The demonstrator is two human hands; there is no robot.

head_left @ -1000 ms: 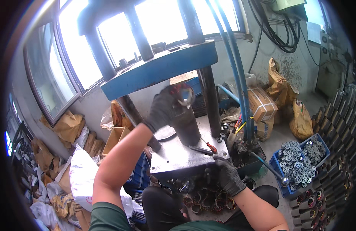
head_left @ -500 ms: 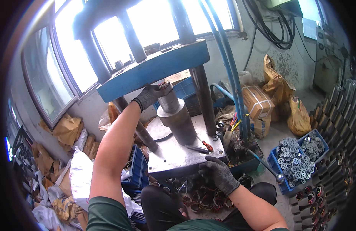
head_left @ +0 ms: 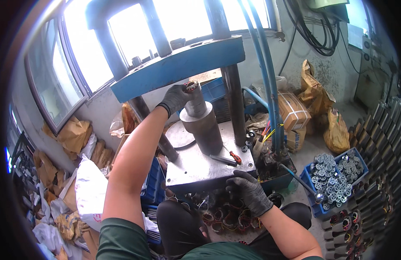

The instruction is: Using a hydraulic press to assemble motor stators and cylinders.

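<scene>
Head view: wired cylinder (head_left: 195, 100) touching left fingers (head_left: 184, 92), on their right (grip unclear); right fingers (head_left: 241, 175) loose, empty.

Wide window (head_left: 183, 21) at 12 o'clock glares white with daylight; dark-framed sash (head_left: 53, 78) stands open at 10; pale wall (head_left: 324, 73) at 2 shows dark stains; smaller bright window (head_left: 357, 28) also near 2; grey floor (head_left: 312, 151) shows at 3.
</scene>
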